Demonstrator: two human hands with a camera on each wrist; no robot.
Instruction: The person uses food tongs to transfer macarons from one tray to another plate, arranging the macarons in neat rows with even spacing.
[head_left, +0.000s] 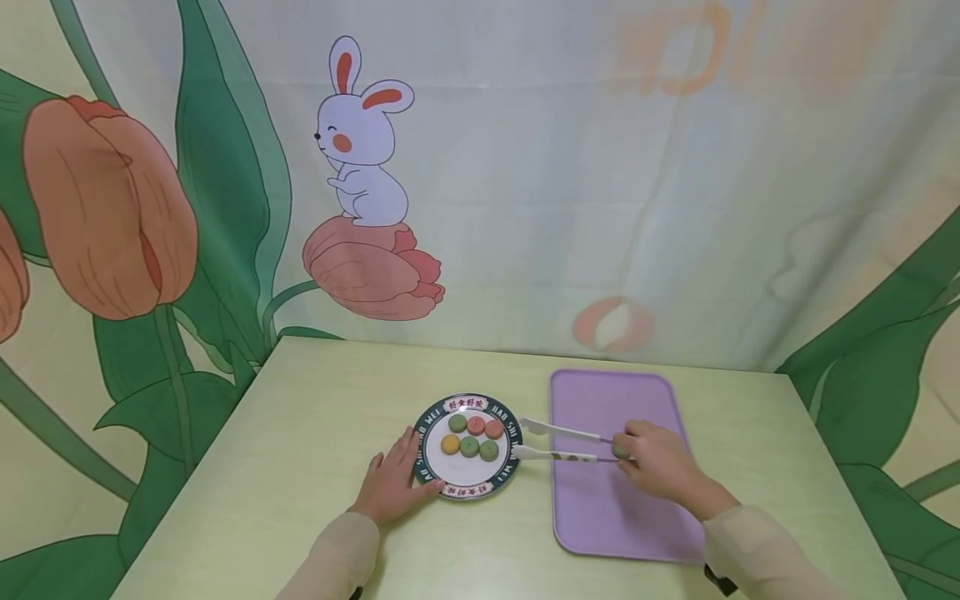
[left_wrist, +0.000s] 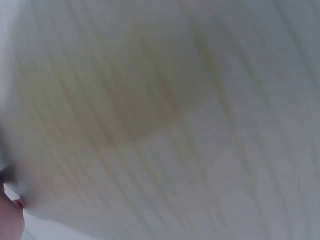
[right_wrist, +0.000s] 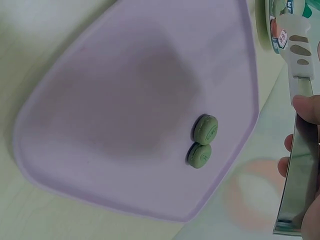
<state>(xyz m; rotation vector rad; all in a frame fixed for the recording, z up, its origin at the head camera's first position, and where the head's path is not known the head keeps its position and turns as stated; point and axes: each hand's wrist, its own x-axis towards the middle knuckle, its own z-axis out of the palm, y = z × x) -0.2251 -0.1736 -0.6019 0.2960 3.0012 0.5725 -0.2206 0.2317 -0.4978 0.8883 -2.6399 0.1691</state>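
Floral backdrop [head_left: 510, 167] behind pale table [head_left: 337, 383]. L hand [head_left: 393, 479] spread at plate [head_left: 461, 472] rim, R hand [head_left: 660, 462] gripping parted, empty tongs [head_left: 558, 455]; six macarons [head_left: 469, 447] on plate, two green macarons [right_wrist: 205, 130] on purple tray [head_left: 592, 517]. Prob. lining up a grab; next needs tongs round one, then squeeze.

there are eight cakes [head_left: 469, 447], two hands [head_left: 393, 477] [head_left: 654, 461], one plate [head_left: 465, 474], tray [head_left: 607, 517] and tongs [head_left: 573, 434].

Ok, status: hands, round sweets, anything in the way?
Left hand on plate rim; right hand grips tongs, tips apart. Six round sweets on plate, two green ones on purple tray. No obstruction visible between tongs and plate.
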